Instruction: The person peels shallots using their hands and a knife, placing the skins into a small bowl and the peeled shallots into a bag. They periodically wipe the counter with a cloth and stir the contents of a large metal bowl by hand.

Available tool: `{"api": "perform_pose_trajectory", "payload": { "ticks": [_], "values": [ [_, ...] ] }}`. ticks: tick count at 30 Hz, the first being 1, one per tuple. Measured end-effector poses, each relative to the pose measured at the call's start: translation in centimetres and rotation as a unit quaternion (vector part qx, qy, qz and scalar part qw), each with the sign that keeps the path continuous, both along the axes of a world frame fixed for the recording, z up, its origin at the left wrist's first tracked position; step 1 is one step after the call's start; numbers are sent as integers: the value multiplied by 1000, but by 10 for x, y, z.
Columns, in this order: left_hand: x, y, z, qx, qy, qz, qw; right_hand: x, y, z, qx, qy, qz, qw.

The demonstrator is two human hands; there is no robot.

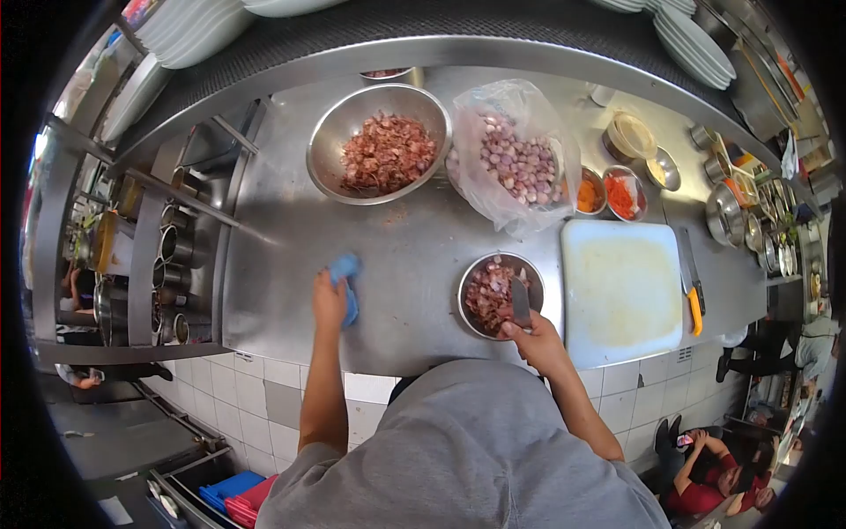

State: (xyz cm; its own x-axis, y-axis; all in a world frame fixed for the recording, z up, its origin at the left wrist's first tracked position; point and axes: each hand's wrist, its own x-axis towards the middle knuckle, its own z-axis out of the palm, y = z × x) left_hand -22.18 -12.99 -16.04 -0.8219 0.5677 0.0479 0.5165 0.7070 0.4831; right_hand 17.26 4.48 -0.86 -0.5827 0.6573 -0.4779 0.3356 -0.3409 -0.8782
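The left hand [329, 304] has its fingers closed on a blue cloth [344, 266], bunched at or just above the counter [401, 273], well to the left of the small bowl [531, 275]. The cloth looks thin and limp, so it should weigh little and crumple at a touch; it is best pressed flat under the palm or gathered in the fist. Whether it is wet cannot be told.

The right hand [536, 342] is wrapped round the handle end of a knife [521, 301], its blade reaching over the small bowl, left of the board [621, 282]. The knife is stiff and likely light enough for one hand, though a damp grip could slip; the handle is the place to hold, clear of the edge. Whether the fingers also touch the rim is hard to tell.

The bowl looks like thin, smooth metal, rigid and modest in weight with its cut shallots [490, 291]. It may slide if nudged, so it is best steadied by opposite sides of the rim. The pieces look loose, moist and slick, easy to spill.
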Motion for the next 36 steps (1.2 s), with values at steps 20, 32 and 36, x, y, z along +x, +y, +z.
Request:
{"api": "perform_pose_trajectory", "payload": {
  "ticks": [20, 32, 36],
  "values": [
    [129, 180, 41, 50, 108, -502, 857, 43, -20, -9, -4, -2, -40, 999],
    [89, 226, -2, -17, 111, -298, 948, 20, -16, -11, -21, -25, -49, 998],
    [65, 179, -12, 13, 104, -231, 967, 16, -17, -8, -14, -28, -36, 999]
  ]
}}
